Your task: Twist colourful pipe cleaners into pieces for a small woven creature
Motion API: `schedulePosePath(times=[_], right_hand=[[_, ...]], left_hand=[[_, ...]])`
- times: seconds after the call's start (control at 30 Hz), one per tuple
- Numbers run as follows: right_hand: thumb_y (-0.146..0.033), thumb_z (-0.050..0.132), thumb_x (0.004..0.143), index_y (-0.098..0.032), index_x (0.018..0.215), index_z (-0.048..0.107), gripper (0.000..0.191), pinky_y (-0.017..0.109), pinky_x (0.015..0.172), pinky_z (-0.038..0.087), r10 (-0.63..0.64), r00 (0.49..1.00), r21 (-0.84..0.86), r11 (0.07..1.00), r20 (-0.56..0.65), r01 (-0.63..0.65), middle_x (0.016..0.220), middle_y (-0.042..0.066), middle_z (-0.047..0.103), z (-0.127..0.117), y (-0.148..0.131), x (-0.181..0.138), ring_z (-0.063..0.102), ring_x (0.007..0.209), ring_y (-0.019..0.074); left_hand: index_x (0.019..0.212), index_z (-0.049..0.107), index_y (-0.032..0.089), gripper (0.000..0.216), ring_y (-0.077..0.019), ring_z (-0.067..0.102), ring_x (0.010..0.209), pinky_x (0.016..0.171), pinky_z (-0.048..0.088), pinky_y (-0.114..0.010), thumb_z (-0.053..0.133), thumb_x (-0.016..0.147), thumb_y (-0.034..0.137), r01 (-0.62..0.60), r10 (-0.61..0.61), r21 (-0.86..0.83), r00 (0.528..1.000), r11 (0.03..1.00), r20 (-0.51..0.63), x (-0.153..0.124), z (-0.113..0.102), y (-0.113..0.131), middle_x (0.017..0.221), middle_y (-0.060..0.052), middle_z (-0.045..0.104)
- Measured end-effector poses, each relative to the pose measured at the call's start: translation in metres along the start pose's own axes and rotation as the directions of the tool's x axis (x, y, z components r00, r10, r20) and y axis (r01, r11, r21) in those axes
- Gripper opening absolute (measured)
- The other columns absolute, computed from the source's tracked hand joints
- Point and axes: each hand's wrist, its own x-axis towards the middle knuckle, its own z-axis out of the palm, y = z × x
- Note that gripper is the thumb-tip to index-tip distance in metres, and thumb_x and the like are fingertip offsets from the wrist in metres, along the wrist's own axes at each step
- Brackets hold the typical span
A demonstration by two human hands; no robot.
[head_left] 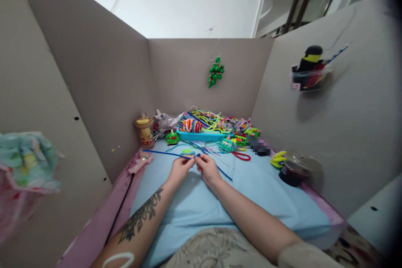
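Blue stem [163,153] pinched between two hands

The left hand [181,167] has thumb and fingertips pressed on the stem, whose straight length runs out leftward beyond the fingers. The right hand [207,168] is clamped on a dark blue bit just beside the left fingertips, probably part of the same stem. Holding both so close presumably gives fine control over something thin and bendy. Another blue length slants out below the right hand; whether it joins the held one cannot be told.

Ahead of both hands, a turquoise tray [204,136] bears a tangle of coloured stems [207,117], likely kept there for an easy reach. The stems look fuzzy and wiry, the tray smooth and hard. A plump striped piece [191,125] rests at its front, its bands looking coiled and ribbed.

Left of the left hand lies a pink glue gun [142,161], apparently parked aside so its black cord [121,205] stays clear of the fingers. Beyond the right hand are a knobbly teal figure [226,145] and a soft red loop [241,156]. Under both hands, a pale blue cloth [251,194], softly creased, covers the tabletop, perhaps to protect it.
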Motion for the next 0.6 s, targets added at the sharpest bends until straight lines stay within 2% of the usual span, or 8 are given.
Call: schedulePosePath(times=[0.1,0.23,0.43,0.6], right_hand=[[-0.04,0.06,0.071,-0.018,0.064,0.047,0.027,0.02,0.04,0.022,-0.023,1.0,-0.085,0.996,-0.002,0.022,0.046,-0.008,0.038,-0.002,-0.001,0.0,0.03,0.04,0.0065],[-0.038,0.054,0.077,-0.019,0.067,0.047,0.023,0.021,0.043,0.027,-0.093,0.994,-0.268,0.958,0.052,0.104,0.048,-0.007,0.038,-0.006,-0.004,-0.001,0.034,0.044,0.0083],[-0.028,0.044,0.081,-0.02,0.066,0.046,0.018,0.024,0.052,0.034,-0.203,0.974,-0.547,0.807,0.099,0.224,0.054,-0.003,0.044,-0.012,-0.005,0.002,0.042,0.055,0.0127],[-0.02,0.042,0.081,-0.019,0.07,0.05,0.013,0.027,0.062,0.037,-0.26,0.944,-0.65,0.685,0.204,0.33,0.065,0.001,0.049,-0.017,-0.005,0.004,0.046,0.067,0.0152]], left_hand=[[0.068,0.064,0.012,0.029,-0.0144,0.056,0.06,0.056,0.043,-0.024,0.056,0.073,0.039,-0.05,0.048,0.097,0.998,0.994,0.028,0.0,-0.001,-0.002,0.064,-0.004,0.062],[0.08,0.065,0.013,0.023,-0.0149,0.059,0.063,0.063,0.046,-0.026,0.054,0.075,0.032,-0.121,0.116,0.196,0.993,0.973,0.035,0.0,-0.003,-0.005,0.075,-0.006,0.065],[0.084,0.064,0.016,0.017,-0.0173,0.06,0.075,0.071,0.046,-0.03,0.053,0.077,0.028,-0.218,0.218,0.357,0.975,0.908,0.042,0.0,-0.006,-0.007,0.082,-0.006,0.066],[0.087,0.062,0.017,0.018,-0.0187,0.059,0.085,0.076,0.045,-0.03,0.05,0.081,0.029,-0.285,0.293,0.423,0.955,0.86,0.049,0.001,-0.007,-0.008,0.091,-0.007,0.065]])
